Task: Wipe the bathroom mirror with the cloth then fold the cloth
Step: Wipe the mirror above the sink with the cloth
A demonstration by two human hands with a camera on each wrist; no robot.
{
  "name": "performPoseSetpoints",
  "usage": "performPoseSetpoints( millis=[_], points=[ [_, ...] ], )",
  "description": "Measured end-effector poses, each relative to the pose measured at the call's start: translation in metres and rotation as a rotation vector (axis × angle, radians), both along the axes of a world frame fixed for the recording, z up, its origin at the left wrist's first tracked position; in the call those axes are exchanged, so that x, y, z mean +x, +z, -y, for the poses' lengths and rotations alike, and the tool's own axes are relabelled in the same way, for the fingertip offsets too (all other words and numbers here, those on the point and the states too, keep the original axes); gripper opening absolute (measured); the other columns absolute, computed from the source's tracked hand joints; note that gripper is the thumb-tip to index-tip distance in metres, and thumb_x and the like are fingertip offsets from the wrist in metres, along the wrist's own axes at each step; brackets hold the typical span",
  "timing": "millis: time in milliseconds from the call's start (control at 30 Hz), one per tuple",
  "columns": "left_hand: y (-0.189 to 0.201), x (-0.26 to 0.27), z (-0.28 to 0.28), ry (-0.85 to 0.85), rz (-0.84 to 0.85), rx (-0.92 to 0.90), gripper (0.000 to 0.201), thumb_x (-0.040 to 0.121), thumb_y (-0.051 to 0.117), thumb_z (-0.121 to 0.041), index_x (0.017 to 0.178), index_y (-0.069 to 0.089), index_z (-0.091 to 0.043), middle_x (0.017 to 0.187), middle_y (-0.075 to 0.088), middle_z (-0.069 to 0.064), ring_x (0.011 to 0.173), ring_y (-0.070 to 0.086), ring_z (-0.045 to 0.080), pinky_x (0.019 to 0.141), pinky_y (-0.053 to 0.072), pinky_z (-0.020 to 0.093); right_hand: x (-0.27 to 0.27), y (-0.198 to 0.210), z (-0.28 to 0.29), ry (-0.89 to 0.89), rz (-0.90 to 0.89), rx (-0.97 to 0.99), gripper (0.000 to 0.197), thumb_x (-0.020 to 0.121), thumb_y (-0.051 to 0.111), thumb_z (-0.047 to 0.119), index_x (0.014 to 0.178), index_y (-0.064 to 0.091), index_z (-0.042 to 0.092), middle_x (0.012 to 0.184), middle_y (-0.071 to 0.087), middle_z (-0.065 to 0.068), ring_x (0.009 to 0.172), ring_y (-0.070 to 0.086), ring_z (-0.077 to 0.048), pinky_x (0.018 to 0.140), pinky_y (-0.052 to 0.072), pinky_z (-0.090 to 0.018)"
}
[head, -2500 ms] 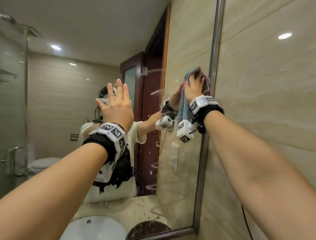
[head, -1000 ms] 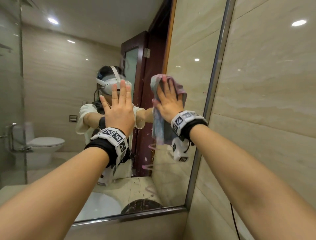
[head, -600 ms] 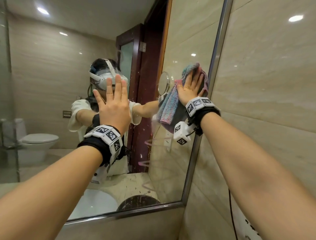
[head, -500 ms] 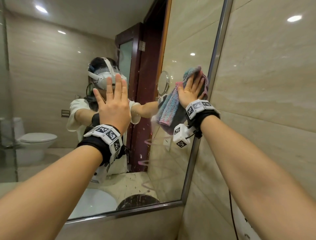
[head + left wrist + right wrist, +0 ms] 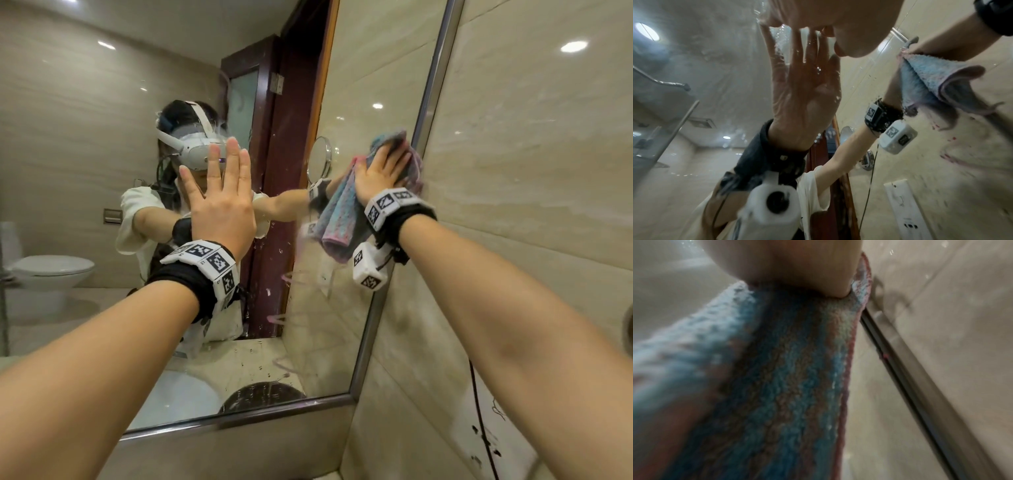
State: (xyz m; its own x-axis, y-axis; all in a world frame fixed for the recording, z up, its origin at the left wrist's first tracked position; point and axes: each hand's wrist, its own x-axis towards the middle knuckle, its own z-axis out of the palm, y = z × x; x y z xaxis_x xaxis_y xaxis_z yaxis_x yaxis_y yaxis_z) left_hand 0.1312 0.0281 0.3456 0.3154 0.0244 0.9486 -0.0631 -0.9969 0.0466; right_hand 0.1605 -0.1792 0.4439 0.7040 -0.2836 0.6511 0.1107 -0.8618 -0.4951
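My left hand (image 5: pixel 219 195) lies flat on the bathroom mirror (image 5: pixel 85 154) with straight fingers and holds nothing; in the left wrist view its palm (image 5: pixel 838 24) meets its own reflection. My right hand (image 5: pixel 382 171) presses the blue and pink cloth (image 5: pixel 342 219) against the glass with spread fingers, right beside the mirror's right metal frame (image 5: pixel 428 113). The cloth (image 5: pixel 931 73) hangs in folds below that hand. In the right wrist view the heel of the hand sits on the cloth (image 5: pixel 777 386) next to the frame (image 5: pixel 920 386). Pink looping streaks (image 5: pixel 291 275) mark the glass below the cloth.
Beige tiled wall (image 5: pixel 531 171) runs right of the mirror, with a black cable (image 5: pixel 479 411) hanging on it. The mirror's bottom frame (image 5: pixel 239 416) is near my forearms. The mirror reflects a white sink (image 5: pixel 178 394), a toilet (image 5: pixel 51 270), a dark door and a person in a headset.
Over the last second my right hand swept the cloth from mid-mirror rightward to the frame and has stayed there. My left hand has stayed flat on the glass.
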Motion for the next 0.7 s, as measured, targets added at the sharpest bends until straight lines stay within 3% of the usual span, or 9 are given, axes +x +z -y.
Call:
performPoseSetpoints(
  millis=[133,400,567,700],
  points=[
    [-0.002,0.002,-0.001,0.002,0.027,0.007,0.056,0.098,0.040,-0.015,0.148,0.018,-0.004,0.157,0.012,0.014,0.144,0.011,0.035,0.106,0.008,0.068,0.005,0.016,0.004,0.003,0.020,0.001,0.069,0.100,0.027,0.041,0.149,-0.008,0.009,0.157,-0.014,-0.014,0.146,-0.013,-0.029,0.116,-0.006,-0.048],
    [-0.003,0.004,-0.001,0.038,0.066,0.031,0.056,0.097,0.042,-0.019,0.147,0.022,-0.005,0.155,0.018,0.015,0.142,0.018,0.036,0.104,0.015,0.068,0.007,-0.009,0.002,-0.040,0.079,0.080,0.066,0.100,0.028,0.038,0.150,-0.002,0.007,0.158,-0.005,-0.018,0.147,-0.004,-0.029,0.117,0.000,-0.044],
    [-0.003,0.006,-0.002,0.040,0.077,0.038,0.055,0.098,0.039,-0.018,0.148,0.019,-0.006,0.156,0.016,0.014,0.143,0.016,0.035,0.105,0.013,0.068,0.007,-0.050,-0.006,-0.087,0.064,-0.037,0.069,0.099,0.026,0.043,0.150,-0.003,0.006,0.158,-0.006,-0.017,0.147,-0.004,-0.031,0.117,0.000,-0.049],
    [-0.004,0.008,-0.004,0.043,0.085,0.042,0.056,0.097,0.041,-0.018,0.148,0.020,-0.007,0.156,0.017,0.013,0.143,0.017,0.033,0.105,0.014,0.067,0.002,-0.019,-0.019,-0.004,0.112,-0.232,0.069,0.099,0.024,0.045,0.150,-0.008,0.010,0.158,-0.011,-0.012,0.146,-0.010,-0.029,0.118,-0.003,-0.053]
  ],
)
